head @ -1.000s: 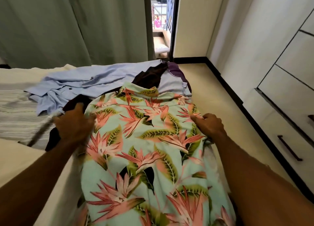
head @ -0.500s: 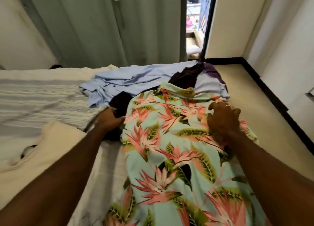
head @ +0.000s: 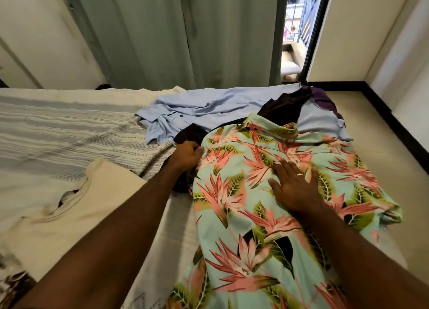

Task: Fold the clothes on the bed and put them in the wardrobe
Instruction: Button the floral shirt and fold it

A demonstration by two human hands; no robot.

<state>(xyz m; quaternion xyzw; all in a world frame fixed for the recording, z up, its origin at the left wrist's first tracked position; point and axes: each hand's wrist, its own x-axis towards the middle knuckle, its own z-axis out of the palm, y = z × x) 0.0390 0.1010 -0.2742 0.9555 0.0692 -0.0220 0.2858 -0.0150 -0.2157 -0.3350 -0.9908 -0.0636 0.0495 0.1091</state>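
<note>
A mint floral shirt [head: 250, 216] with pink flowers lies spread along the right side of the bed [head: 58, 127]. My left hand [head: 186, 156] pinches the shirt's left shoulder edge, fingers curled. My right hand [head: 293, 184] lies flat on the shirt's upper middle with fingers straight, pressing the cloth. Behind the floral shirt lie a light blue shirt [head: 209, 109], a dark brown garment [head: 285, 109] and a purple one [head: 323, 98]. A cream T-shirt [head: 76, 211] lies flat at the left.
The bed has a grey-striped cover. Green curtains [head: 174, 35] hang behind it beside an open doorway [head: 296, 30]. Beige floor [head: 380, 151] with a black skirting runs along the bed's right side. A patterned cloth [head: 11, 285] shows at the bottom left corner.
My right hand went from gripping the shirt's right edge to lying flat on its middle, and the right side now lies spread. The view swung left and up; the drawers left the frame.
</note>
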